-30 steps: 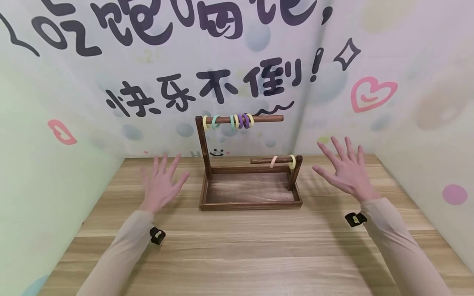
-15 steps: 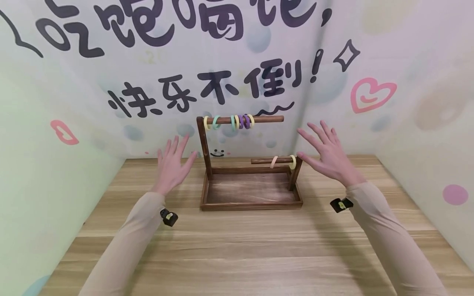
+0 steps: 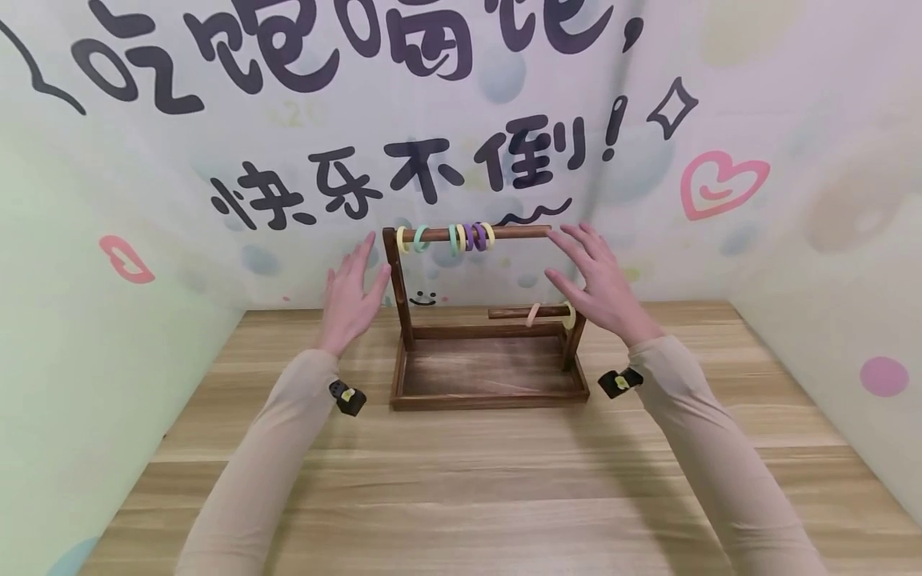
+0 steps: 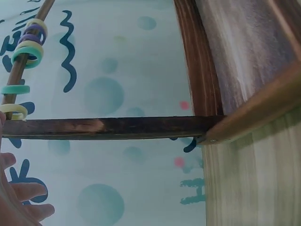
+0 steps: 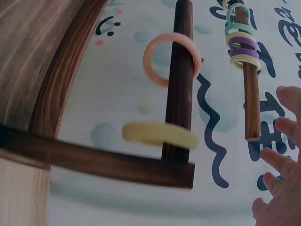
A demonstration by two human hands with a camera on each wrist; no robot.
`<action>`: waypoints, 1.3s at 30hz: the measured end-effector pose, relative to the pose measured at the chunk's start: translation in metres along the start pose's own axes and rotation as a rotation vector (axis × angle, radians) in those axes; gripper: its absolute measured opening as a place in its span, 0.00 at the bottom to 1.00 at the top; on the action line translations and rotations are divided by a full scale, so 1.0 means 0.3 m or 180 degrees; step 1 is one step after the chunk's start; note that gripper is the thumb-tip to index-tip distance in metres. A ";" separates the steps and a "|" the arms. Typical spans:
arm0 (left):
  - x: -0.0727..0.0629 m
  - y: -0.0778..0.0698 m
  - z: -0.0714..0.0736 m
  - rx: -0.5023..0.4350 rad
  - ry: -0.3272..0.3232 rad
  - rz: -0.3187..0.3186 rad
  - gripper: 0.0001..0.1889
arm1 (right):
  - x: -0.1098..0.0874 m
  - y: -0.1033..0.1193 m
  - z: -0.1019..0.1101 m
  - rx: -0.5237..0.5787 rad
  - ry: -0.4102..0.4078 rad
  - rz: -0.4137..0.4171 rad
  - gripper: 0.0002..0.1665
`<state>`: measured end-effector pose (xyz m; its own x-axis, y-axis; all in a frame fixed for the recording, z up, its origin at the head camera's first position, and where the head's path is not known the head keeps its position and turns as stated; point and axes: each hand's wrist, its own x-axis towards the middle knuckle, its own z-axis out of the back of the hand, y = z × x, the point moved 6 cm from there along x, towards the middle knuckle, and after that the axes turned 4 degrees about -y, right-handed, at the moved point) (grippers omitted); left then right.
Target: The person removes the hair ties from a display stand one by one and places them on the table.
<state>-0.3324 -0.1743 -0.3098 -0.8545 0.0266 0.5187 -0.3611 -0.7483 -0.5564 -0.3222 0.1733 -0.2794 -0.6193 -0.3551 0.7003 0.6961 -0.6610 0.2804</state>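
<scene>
A dark wooden stand (image 3: 490,402) has a tray base, a tall left post (image 3: 399,292) and a shorter right post (image 3: 571,352). Several yellow, mint and purple rings hang on its upper bar (image 3: 522,232). The lower bar (image 3: 508,314) carries a peach ring (image 5: 149,61) and a yellow ring (image 5: 160,135). My left hand (image 3: 351,302), fingers extended, is beside the tall post; whether it touches is unclear. With fingers spread and nothing held, my right hand (image 3: 601,284) is near the upper bar's free end and partly covers the short post's top.
The stand rests on a wood-grain table (image 3: 461,488). Behind it hangs a white printed backdrop (image 3: 324,272) with dark lettering. Pale walls close in the left and right sides. A small black wrist camera (image 3: 348,398) sits at the left wrist, another (image 3: 620,382) at the right.
Both hands have moved inward and upward from the table's sides toward the stand. The left is now beside the tall post, the right by the bar ends. The rings and stand stay put.
</scene>
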 end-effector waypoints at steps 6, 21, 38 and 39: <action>0.048 -0.005 -0.003 -0.0583 -0.0027 0.0176 0.31 | 0.032 0.025 -0.028 0.0117 -0.0189 -0.0089 0.31; 0.108 -0.052 -0.014 -0.1237 -0.0204 0.0215 0.24 | 0.125 0.105 -0.095 0.0023 -0.0252 0.0109 0.27; 0.081 -0.152 0.049 -0.2007 -0.0632 -0.0130 0.13 | 0.164 0.137 -0.157 0.0162 -0.0460 0.0265 0.23; 0.081 -0.153 0.049 -0.2024 -0.0625 -0.0117 0.13 | 0.165 0.136 -0.156 0.0151 -0.0461 0.0277 0.23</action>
<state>-0.3311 -0.1490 -0.2619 -0.7754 -0.1215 0.6196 -0.5899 -0.2109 -0.7795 -0.3414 0.0979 -0.2641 -0.4995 -0.3084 0.8095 0.7632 -0.5988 0.2427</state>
